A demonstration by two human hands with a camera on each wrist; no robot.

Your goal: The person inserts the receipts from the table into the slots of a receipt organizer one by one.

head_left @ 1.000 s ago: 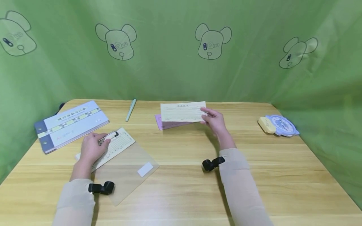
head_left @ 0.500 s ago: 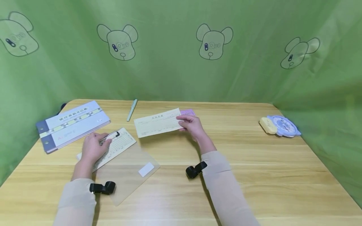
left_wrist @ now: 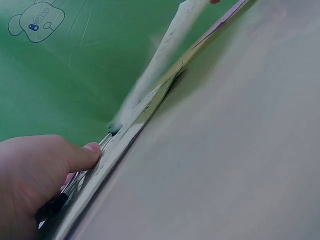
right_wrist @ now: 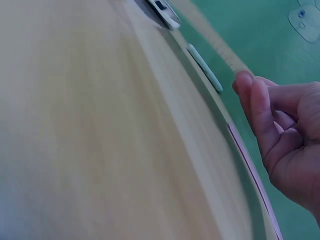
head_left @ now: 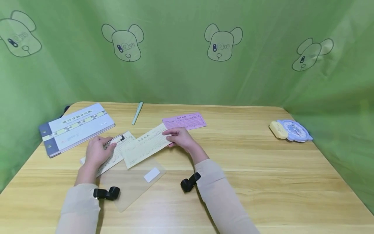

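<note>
In the head view my left hand [head_left: 97,152] grips the metal clip [head_left: 116,139] of a see-through clipboard [head_left: 130,188], on which a printed cream slip [head_left: 118,153] lies along the clip. The left wrist view shows the thumb [left_wrist: 85,157] pressing on the clip. Between thumb and fingers, my right hand [head_left: 183,140] pinches the end of another cream printed slip [head_left: 146,145]. Its far end overlaps the slip on the clipboard in the head view; in the left wrist view it slants up above the board. Behind the right hand lies a pink printed slip [head_left: 187,121].
A blue and white account book [head_left: 77,128] lies at the left, beyond the left hand. A light green pen [head_left: 137,113] lies near the table's back edge. At the far right sit a yellow block-like item [head_left: 278,130] and a blue clock-like disc [head_left: 295,130].
My right hand has carried the cream slip leftward and nearer, from above the pink slip to over the clipboard, tilting it. The pink slip is now uncovered. The left hand stays at the clip.
</note>
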